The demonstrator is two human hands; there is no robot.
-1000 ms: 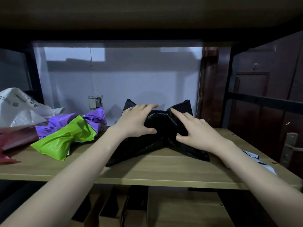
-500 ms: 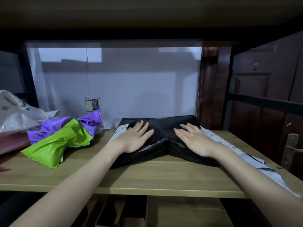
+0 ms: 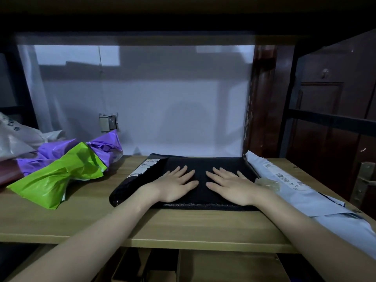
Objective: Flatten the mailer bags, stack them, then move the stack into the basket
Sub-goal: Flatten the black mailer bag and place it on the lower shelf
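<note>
A black mailer bag (image 3: 203, 163) lies flat on the wooden shelf (image 3: 162, 226), a white label at its left corner. My left hand (image 3: 175, 184) and my right hand (image 3: 230, 186) press on it side by side, palms down, fingers straight and spread. A flat grey-white mailer bag (image 3: 295, 186) with barcode labels lies under and to the right of the black one. At the left lie crumpled bags: a green one (image 3: 59, 178), a purple one (image 3: 61, 151) behind it, and a white one (image 3: 14, 139) at the far left. No basket is in view.
A white wall with a small socket (image 3: 107, 123) closes the back of the shelf. A dark wooden door (image 3: 329, 123) and metal frame stand at the right. Cardboard boxes (image 3: 203, 267) sit below the shelf. A dark red item (image 3: 8, 176) lies at the far left.
The black bag went from a bunched-up lump to lying flat. Both hands opened from gripping its folds to pressing flat on top, and the grey-white bag beneath came into sight.
</note>
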